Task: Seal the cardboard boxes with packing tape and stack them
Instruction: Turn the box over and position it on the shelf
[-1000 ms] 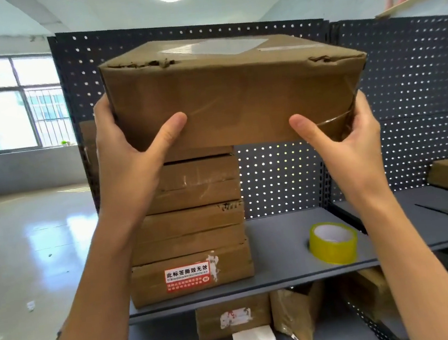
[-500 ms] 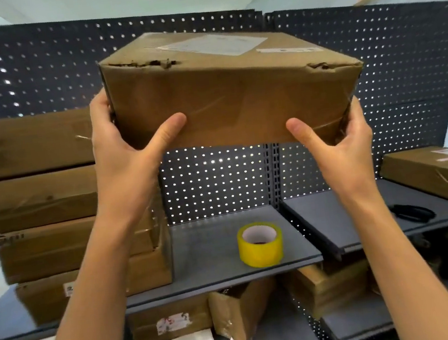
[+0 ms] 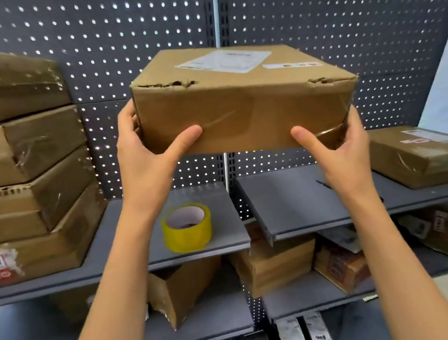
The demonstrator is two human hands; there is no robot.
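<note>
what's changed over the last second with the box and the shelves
The view has swung right: the stack of boxes, first behind the held box, now lies to its left, and the box hangs over the tape roll and the gap between shelves, lower in the view. Nothing was let go. The left hand and right hand grip the same bottom corners; the tape sits on its shelf.

A grey metal shelf (image 3: 226,243) is carrying a yellow tape roll (image 3: 187,227) and, at its left end, a stack of four taped boxes (image 3: 20,172). The adjoining shelf (image 3: 306,205) is bearing one flat box (image 3: 424,156).
</note>
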